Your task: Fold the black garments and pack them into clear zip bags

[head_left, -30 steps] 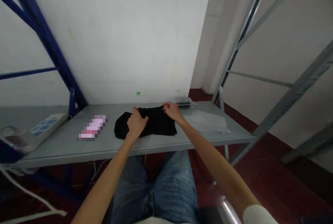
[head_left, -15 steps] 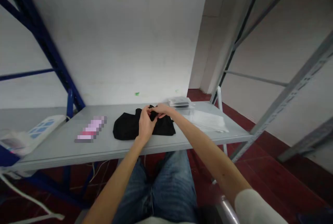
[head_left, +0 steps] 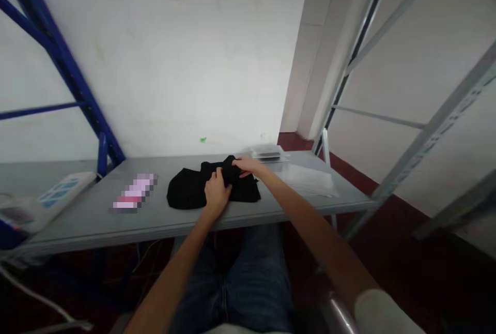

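A black cloth item point(head_left: 186, 189) lies bunched on the grey table, its exact kind unclear. My left hand point(head_left: 217, 193) is closed on the middle of the cloth, with fingertips pressing a fold. Just to the right and slightly farther back, my right hand point(head_left: 247, 165) pinches a raised bulge of the same fabric. Part of the cloth lies flat under and right of my hands. Some fingertips are hidden in the black folds.
Clear plastic packs point(head_left: 267, 152) sit at the back right, with white translucent sheets or bags point(head_left: 308, 180) before them. A pixelated pink object point(head_left: 135, 192) lies left, near a white power strip point(head_left: 64, 194). Blue point(head_left: 62, 55) and grey point(head_left: 430, 140) frame posts flank the table point(head_left: 170, 220).
My hands have moved slightly apart. A rounded bulge of black cloth now stands up between them, with the right hand on its right side. The lower part of the view is darker.
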`<state>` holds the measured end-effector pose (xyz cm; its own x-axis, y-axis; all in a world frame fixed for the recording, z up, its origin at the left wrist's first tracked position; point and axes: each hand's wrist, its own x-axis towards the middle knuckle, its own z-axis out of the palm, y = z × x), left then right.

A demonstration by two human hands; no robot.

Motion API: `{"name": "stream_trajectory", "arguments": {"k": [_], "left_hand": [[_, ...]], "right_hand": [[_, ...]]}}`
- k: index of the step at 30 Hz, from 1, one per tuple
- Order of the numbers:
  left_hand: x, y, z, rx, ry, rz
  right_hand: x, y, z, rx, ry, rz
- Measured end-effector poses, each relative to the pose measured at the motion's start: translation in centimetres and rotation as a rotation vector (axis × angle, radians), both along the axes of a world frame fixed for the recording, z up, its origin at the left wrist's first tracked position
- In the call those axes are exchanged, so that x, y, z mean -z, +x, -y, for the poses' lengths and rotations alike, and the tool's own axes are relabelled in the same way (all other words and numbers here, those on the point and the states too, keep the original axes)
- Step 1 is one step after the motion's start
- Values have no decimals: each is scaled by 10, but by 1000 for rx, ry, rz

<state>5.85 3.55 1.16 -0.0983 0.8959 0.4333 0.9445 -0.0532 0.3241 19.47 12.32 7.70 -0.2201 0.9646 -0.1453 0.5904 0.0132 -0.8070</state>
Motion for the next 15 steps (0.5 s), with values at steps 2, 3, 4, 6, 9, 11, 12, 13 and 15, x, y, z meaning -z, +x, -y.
{"name": "stream_trajectory", "arguments": {"k": [2, 3, 4, 6, 9, 11, 12, 13, 15], "left_hand": [[0, 0, 2, 24, -7, -59], [0, 0, 2, 39, -13, -85], [0, 0, 2, 52, -19, -107], [1, 0, 2, 82, -31, -138], [0, -3, 1, 118, -46, -141], [-1, -8, -1, 145, -53, -121], [-3, -11, -1, 164, -56, -111], [-4, -15, -2, 188, -55, -103], [-6, -22, -2, 236, -54, -104]], "right_hand": [[7, 9, 0, 34, 30, 46], [11, 14, 0, 53, 45, 77], [15, 17, 1, 69, 60, 112], [24, 22, 5, 95, 96, 186], [39, 22, 16, 133, 174, 273], [46, 18, 25, 171, 244, 324], [49, 16, 29, 186, 280, 356], [51, 14, 33, 195, 311, 389], [53, 10, 38, 194, 357, 444]]}}
